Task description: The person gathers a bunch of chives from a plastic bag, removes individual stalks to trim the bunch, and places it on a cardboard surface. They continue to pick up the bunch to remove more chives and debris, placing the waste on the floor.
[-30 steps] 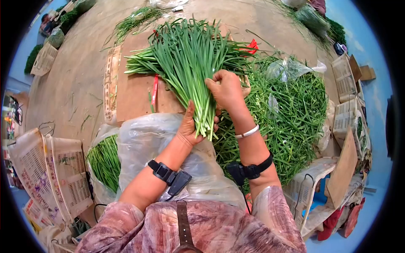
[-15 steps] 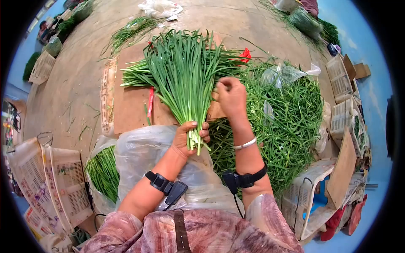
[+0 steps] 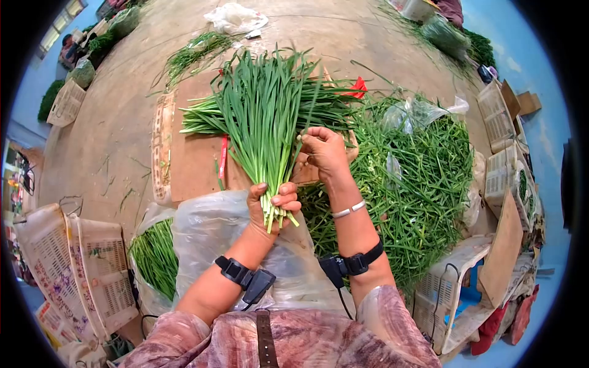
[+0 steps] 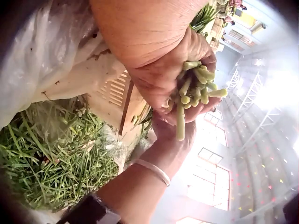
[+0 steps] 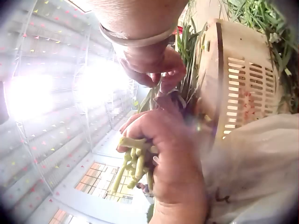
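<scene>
My left hand [image 3: 285,201] grips a fanned bunch of garlic chives [image 3: 264,129] around its pale lower stems, leaves pointing away from the body. Cut stem ends [image 4: 201,88] stick out of this fist in the left wrist view. At the bunch's right edge, my right hand [image 3: 326,153] has curled fingers and pinches a thin green leaf, partly blurred. More chives [image 3: 202,116] lie crosswise beneath the held bunch, on a cardboard sheet [image 3: 193,172] over a crate [image 3: 161,147].
Loose green leaves form a large heap [image 3: 423,184] at the right, topped by a clear plastic bag [image 3: 423,115]. Plastic sheeting [image 3: 205,230] covers the lap. Bagged chives [image 3: 153,254] and upright crates [image 3: 101,264] stand at the left. Another crate [image 3: 438,294] is at the right.
The left hand has closed round the stems and come nearer the body with the bunch. The right hand has moved down along the bunch's right side, away from it and back to its edge.
</scene>
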Motion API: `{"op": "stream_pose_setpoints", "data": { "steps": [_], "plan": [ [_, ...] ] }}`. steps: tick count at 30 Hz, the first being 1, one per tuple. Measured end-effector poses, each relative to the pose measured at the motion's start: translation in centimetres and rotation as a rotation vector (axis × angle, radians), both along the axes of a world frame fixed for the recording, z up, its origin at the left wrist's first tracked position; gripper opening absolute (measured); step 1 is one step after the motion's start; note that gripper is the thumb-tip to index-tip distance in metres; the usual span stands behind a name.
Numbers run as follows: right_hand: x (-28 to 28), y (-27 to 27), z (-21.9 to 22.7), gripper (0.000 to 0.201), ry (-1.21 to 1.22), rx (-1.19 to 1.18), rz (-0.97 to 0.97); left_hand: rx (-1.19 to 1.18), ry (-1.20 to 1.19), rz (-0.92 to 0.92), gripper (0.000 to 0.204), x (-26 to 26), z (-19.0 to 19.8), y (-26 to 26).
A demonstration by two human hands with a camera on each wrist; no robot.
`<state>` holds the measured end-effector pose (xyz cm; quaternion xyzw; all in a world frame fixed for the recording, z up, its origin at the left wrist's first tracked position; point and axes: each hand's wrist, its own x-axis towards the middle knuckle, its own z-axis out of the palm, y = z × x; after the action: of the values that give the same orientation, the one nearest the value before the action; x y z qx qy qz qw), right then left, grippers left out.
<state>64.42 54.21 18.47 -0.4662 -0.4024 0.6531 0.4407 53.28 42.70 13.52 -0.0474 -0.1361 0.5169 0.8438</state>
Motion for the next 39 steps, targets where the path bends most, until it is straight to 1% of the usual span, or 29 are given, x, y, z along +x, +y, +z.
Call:
{"op": "stream_pose_setpoints", "data": {
  "steps": [2, 3, 4, 6, 7, 10, 12, 13, 14, 16, 17, 18, 20, 21, 22, 24, 26, 28, 29, 30, 32, 33, 34, 36, 37, 38, 39],
  "plan": [
    [0.6, -0.1, -0.5, 0.007, 0.079, -0.036, -0.049, -0.047, -0.012, 0.053, 0.047, 0.3, -0.2, 0.1],
    [0.7, -0.2, -0.3, 0.006, 0.141, -0.068, -0.055, -0.083, 0.021, 0.077, 0.043, 0.4, 0.0, 0.1],
    [0.9, -0.1, -0.6, 0.006, 0.14, -0.068, -0.057, -0.083, 0.02, 0.075, 0.043, 0.5, 0.2, 0.1],
    [1.2, 0.0, -1.2, 0.01, 0.27, -0.124, 0.026, -0.11, 0.045, 0.09, 0.044, 0.5, 0.9, 0.1],
    [1.3, 0.0, -1.3, 0.01, 0.27, -0.12, 0.025, -0.106, 0.045, 0.089, 0.044, 0.6, 1.2, 0.1],
    [1.2, -0.1, -1.1, 0.013, 0.291, -0.152, 0.057, -0.077, 0.068, 0.097, 0.047, 0.5, 1.5, 0.1],
    [1.0, 0.0, -1.3, 0.018, 0.307, -0.199, 0.089, -0.076, 0.057, 0.085, 0.055, 0.4, 1.3, 0.1],
    [0.8, 0.2, -1.2, 0.017, 0.34, -0.267, 0.082, -0.075, 0.059, 0.086, 0.055, 0.4, 1.1, 0.0],
    [0.8, 0.5, -1.2, 0.017, 0.342, -0.266, 0.082, -0.073, 0.032, 0.084, 0.058, 0.4, 0.9, 0.0],
    [0.9, 1.2, -1.2, 0.025, 0.506, -0.428, 0.107, -0.07, 0.007, 0.079, 0.061, 0.3, 0.7, -0.1],
    [0.7, 1.6, -1.0, 0.032, 0.505, -0.442, 0.124, -0.05, -0.027, 0.078, 0.062, 0.3, 0.7, -0.1],
    [0.4, 1.8, -0.8, 0.032, 0.507, -0.441, 0.122, -0.031, -0.061, 0.075, 0.062, 0.3, 0.6, -0.1],
    [-0.1, 2.1, -0.3, 0.028, 0.368, -0.317, 0.152, -0.03, -0.061, 0.073, 0.064, 0.2, 0.9, -0.1],
    [-0.2, 2.9, -1.1, 0.028, 0.378, -0.284, 0.207, -0.027, -0.064, 0.074, 0.066, 0.2, 1.0, 0.0],
    [-0.4, 3.6, -1.2, 0.028, 0.381, -0.282, 0.207, -0.025, -0.066, 0.076, 0.068, 0.2, 1.1, 0.0],
    [-0.8, 4.4, -0.4, 0.031, 0.26, -0.25, 0.279, -0.012, -0.065, 0.079, 0.069, 0.0, 0.8, 0.1],
    [-1.4, 5.0, 0.1, 0.032, 0.227, -0.234, 0.25, 0.001, -0.066, 0.082, 0.07, 0.0, 0.8, 0.1],
    [-1.9, 6.2, 0.5, 0.028, 0.099, -0.167, 0.255, -0.001, -0.11, 0.075, 0.071, 0.1, 1.0, 0.0],
    [-2.3, 6.7, 0.2, 0.028, 0.084, -0.139, 0.206, 0.001, -0.108, 0.075, 0.071, 0.0, 1.0, 0.0],
    [-2.6, 7.2, 0.0, 0.028, 0.086, -0.137, 0.206, 0.004, -0.123, 0.061, 0.071, 0.0, 1.0, 0.0],
    [-3.0, 8.3, -0.5, 0.029, 0.08, -0.086, 0.127, 0.011, -0.136, 0.046, 0.071, 0.0, 0.9, 0.1],
    [-3.2, 8.9, -0.7, 0.023, 0.122, -0.09, 0.125, 0.019, -0.135, 0.041, 0.071, -0.1, 0.9, 0.1],
    [-3.2, 9.3, -1.1, 0.023, 0.123, -0.088, 0.126, 0.027, -0.133, 0.037, 0.071, -0.1, 0.8, 0.2],
    [-3.2, 9.3, -0.6, 0.015, 0.218, -0.108, 0.119, 0.034, -0.136, 0.035, 0.071, -0.2, 0.6, 0.2],
    [-3.0, 9.3, -0.4, 0.012, 0.225, -0.14, 0.087, 0.045, -0.142, 0.032, 0.071, -0.2, 0.7, 0.3],
    [-2.7, 9.4, -0.4, 0.012, 0.224, -0.14, 0.089, 0.053, -0.15, 0.03, 0.071, -0.2, 0.7, 0.3],
    [-2.2, 9.4, -0.5, 0.012, 0.123, -0.087, 0.068, 0.051, -0.152, 0.032, 0.071, -0.2, 0.9, 0.2]
  ]
}}
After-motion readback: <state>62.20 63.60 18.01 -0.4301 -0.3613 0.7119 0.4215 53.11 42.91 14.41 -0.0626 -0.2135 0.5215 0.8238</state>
